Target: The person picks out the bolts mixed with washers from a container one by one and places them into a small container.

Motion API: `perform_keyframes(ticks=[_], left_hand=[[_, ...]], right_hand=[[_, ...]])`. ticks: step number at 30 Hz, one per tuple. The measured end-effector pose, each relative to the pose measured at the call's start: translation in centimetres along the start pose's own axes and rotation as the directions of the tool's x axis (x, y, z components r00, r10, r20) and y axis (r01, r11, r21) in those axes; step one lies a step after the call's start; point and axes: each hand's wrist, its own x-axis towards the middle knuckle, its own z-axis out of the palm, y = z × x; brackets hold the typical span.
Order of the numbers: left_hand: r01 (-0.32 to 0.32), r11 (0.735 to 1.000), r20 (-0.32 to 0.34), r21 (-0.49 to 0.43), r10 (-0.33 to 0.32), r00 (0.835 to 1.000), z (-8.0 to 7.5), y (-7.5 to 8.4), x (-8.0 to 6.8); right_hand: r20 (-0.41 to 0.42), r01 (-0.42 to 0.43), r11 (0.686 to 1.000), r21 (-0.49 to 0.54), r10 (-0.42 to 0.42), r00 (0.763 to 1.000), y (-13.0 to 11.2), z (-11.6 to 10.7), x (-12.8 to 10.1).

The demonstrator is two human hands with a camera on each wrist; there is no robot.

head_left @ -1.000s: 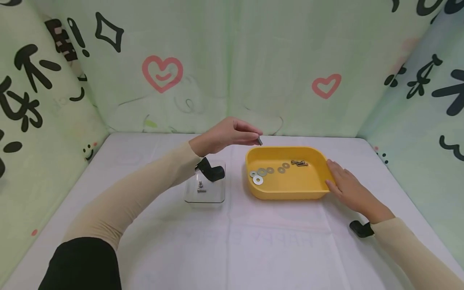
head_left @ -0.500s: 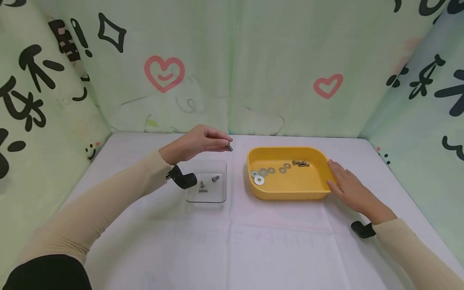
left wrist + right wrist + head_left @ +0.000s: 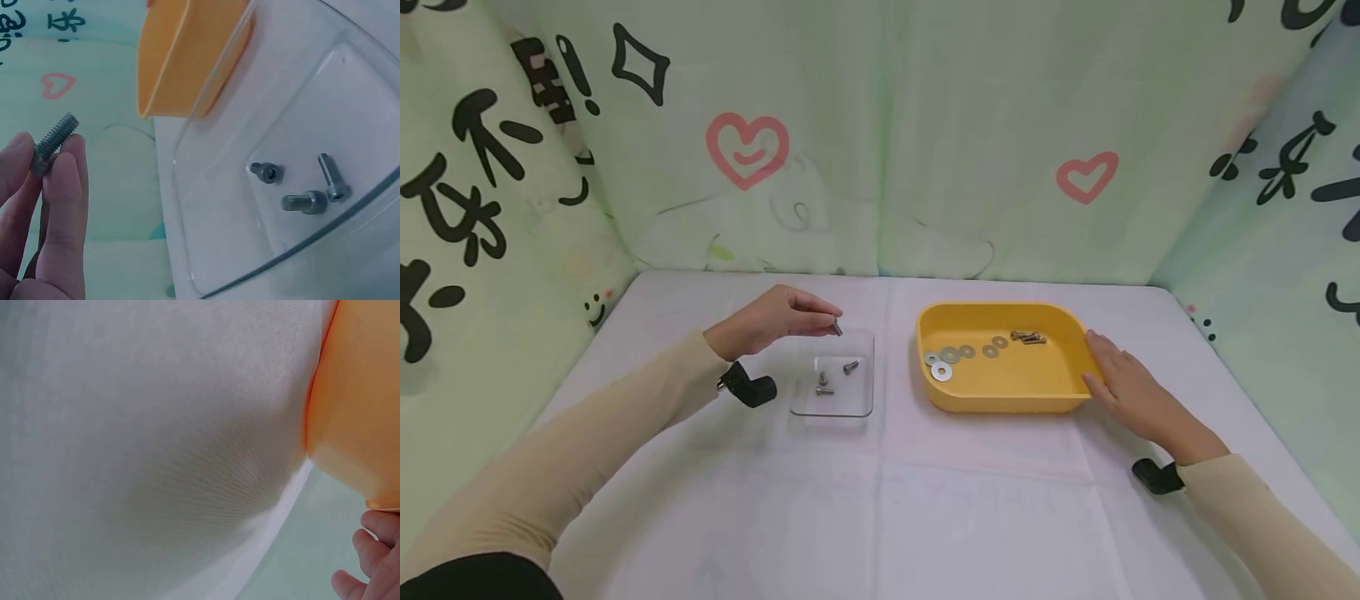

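One bolt (image 3: 55,137) pinched in left hand (image 3: 771,319).

Bright, even light, soft shadows; right wrist view blurred.

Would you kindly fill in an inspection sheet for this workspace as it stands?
Surface: white cloth-covered table, creased.
Job's things: small threaded metal bolt pinched above the clear square plastic tray; three loose bolts lie in that tray; yellow plastic tub holds silver washers and a few bolts.
Clutter: nothing seen.
Hands: left hand pinches the bolt; right hand rests flat against the tub's side.
Cables: nothing seen; black wrist-worn cameras only.
Surroundings: pale green fabric walls printed with pink hearts and black marks.
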Motion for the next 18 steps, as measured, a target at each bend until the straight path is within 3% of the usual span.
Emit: perform_keyframes(ticks=[10, 18], left_hand=[[0.067, 0.997, -0.005, 0.03, -0.067, 0.998, 0.8, -2.0, 0.1], [0.055, 0.993, 0.024, 0.102, -0.058, 0.998, 0.9, -2.5, -0.1]], right_hand=[[0.016, -0.021, 1.0, 0.006, 0.021, 1.0, -0.2, 0.0, 0.1], [0.016, -0.019, 1.0, 0.013, 0.019, 1.0, -0.2, 0.0, 0.1]])
